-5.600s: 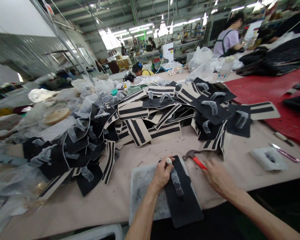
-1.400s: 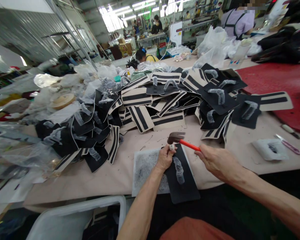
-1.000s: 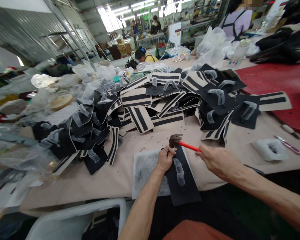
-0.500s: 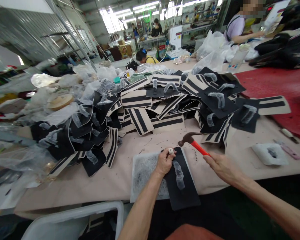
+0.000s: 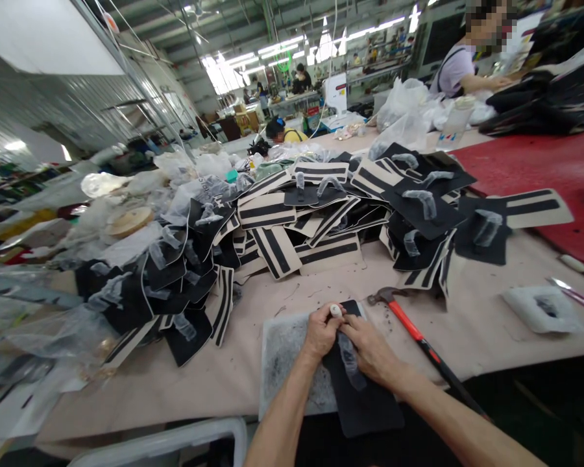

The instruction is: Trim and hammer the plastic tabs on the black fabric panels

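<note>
My left hand (image 5: 321, 331) is wrapped round a small white-topped tool (image 5: 336, 311) at the upper end of a black panel (image 5: 365, 412). Close against it, my right hand (image 5: 367, 344) has its fingers pressed together at the panel; what they hold, if anything, is hidden. A plastic-wrapped handle (image 5: 349, 363) lies along the panel, partly behind my right hand. Under the panel's left side is a worn whitish board (image 5: 282, 357). The hammer (image 5: 413, 331), with its red and black handle, lies on the table to the right of my hands.
Black and striped panels (image 5: 272, 250) are heaped across the table. At the right lie a white foam block (image 5: 540, 308) and a purple cutter (image 5: 581, 298). A pale bin (image 5: 175, 444) stands at the front left. A person (image 5: 455, 71) works at the back right.
My right hand has let go of the hammer, which now lies on the table, and has moved left to join my left hand at the panel. The view has shifted slightly.
</note>
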Tool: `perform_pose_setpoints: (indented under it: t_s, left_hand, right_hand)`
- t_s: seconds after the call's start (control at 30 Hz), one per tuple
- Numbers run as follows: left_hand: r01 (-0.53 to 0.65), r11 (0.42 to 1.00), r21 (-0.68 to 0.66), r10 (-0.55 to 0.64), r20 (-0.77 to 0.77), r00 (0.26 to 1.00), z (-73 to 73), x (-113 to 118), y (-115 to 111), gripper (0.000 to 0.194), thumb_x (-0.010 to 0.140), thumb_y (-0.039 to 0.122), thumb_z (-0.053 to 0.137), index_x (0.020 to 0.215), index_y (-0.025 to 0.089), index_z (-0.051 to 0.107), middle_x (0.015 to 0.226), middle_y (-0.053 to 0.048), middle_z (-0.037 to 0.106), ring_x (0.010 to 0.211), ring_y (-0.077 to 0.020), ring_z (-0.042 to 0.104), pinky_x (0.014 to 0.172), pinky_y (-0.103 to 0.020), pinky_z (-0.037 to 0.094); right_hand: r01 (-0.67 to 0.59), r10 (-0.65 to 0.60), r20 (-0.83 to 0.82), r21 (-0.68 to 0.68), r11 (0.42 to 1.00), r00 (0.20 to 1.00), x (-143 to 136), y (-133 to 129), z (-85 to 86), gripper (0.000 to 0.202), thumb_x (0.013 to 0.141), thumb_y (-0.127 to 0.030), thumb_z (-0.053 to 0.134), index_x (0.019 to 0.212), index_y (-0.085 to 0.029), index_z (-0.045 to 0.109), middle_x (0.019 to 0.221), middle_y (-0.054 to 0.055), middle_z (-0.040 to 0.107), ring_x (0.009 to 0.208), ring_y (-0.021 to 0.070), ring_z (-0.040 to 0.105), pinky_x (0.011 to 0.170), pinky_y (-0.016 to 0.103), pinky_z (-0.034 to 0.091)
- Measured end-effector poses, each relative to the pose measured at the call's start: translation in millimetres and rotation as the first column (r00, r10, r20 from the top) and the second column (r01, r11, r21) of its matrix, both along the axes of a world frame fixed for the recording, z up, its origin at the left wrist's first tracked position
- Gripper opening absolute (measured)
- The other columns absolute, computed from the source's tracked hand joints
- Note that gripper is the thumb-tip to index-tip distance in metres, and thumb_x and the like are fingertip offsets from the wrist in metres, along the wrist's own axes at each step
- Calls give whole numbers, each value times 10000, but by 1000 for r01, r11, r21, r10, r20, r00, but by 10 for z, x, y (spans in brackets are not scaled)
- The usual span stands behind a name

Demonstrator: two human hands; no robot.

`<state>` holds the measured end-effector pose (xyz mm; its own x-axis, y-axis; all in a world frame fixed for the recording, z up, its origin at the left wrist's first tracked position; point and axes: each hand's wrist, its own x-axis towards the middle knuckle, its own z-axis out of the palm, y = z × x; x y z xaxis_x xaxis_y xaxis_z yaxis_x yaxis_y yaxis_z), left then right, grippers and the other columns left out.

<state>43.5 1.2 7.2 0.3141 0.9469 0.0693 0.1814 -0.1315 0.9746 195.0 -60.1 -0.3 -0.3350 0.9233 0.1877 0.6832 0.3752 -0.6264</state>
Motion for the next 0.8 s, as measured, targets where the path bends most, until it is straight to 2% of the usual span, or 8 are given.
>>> perform_pose_setpoints:
  t_s: [0.13, 0.2, 0.33, 0.43, 0.5, 0.57, 0.7, 0.8]
  left_hand:
    - [-159, 983, 88, 163, -46, 986, -86, 99, -82, 96, 775, 219, 666, 854, 173, 695, 813, -28, 720, 769, -178, 667, 743, -271, 523]
    - [-333, 931, 146, 341, -32, 939, 20, 209, -122, 142, 737, 277, 746, 782, 170, 662, 688, 1, 668, 637, -147, 621, 630, -238, 507]
    - [-587, 744, 318, 566, 167, 807, 712, 394, -50, 307, 734, 384, 804, 779, 179, 580, 683, 14, 635, 594, -114, 595, 593, -210, 512]
    - [-483, 773, 412, 381, 306, 872, 1248, 266, 56, 318, 796, 402, 759, 954, 169, 611, 914, -60, 715, 812, -166, 696, 752, -271, 576]
    - [-520, 767, 375, 423, 314, 850, 1337, 25, 41, 295, 830, 385, 718, 996, 158, 630, 958, -78, 728, 873, -187, 716, 816, -309, 586]
    - [-645, 724, 244, 585, 277, 762, 1162, -286, -45, 288, 821, 398, 696, 956, 148, 647, 926, -74, 729, 829, -201, 728, 810, -339, 597]
    - [-850, 526, 20, 849, 51, 526, 473, -834, -252, 242, 804, 415, 616, 812, 173, 615, 674, -18, 663, 630, -230, 695, 609, -373, 605]
    - [-804, 576, 150, 811, -229, 538, 185, -963, -388, 201, 814, 398, 558, 771, 205, 588, 610, -22, 628, 631, -273, 676, 546, -395, 573]
  right_hand:
    - [77, -76, 50, -12, 997, 996, -93, 34, -210, 436, 863, -78, 402, 1245, -152, 597, 1182, 135, 591, 1054, 252, 524, 907, 402, 454]
    - [87, -86, 60, -12, 996, 994, -77, 22, -229, 432, 860, -89, 412, 1240, -150, 608, 1194, 137, 597, 1060, 254, 524, 920, 404, 445]
    - [62, -62, 2, -23, 998, 998, -63, -32, -150, 441, 854, -96, 417, 1227, -191, 632, 1259, 110, 609, 1099, 239, 537, 979, 404, 414]
    - [83, -93, -174, -64, 994, 980, -36, -33, -58, 365, 859, -148, 440, 1132, -191, 678, 1195, 106, 656, 1041, 231, 580, 951, 388, 435]
    - [168, -188, -287, -91, 982, 939, -4, 48, 43, 305, 872, -193, 442, 1037, -178, 699, 1068, 105, 694, 951, 223, 614, 884, 362, 468]
    - [321, -339, -383, -111, 941, 860, 10, 213, 210, 273, 874, -223, 444, 950, -172, 701, 960, 95, 706, 882, 218, 634, 830, 341, 486]
    - [577, -556, -474, -117, 808, 683, -207, 627, 706, 283, 864, -193, 397, 864, -179, 680, 862, 69, 696, 842, 214, 632, 799, 328, 493]
    - [576, -525, -474, -46, 816, 707, -821, 712, 1038, 229, 824, -160, 450, 900, -190, 664, 922, 55, 699, 864, 198, 632, 791, 299, 499]
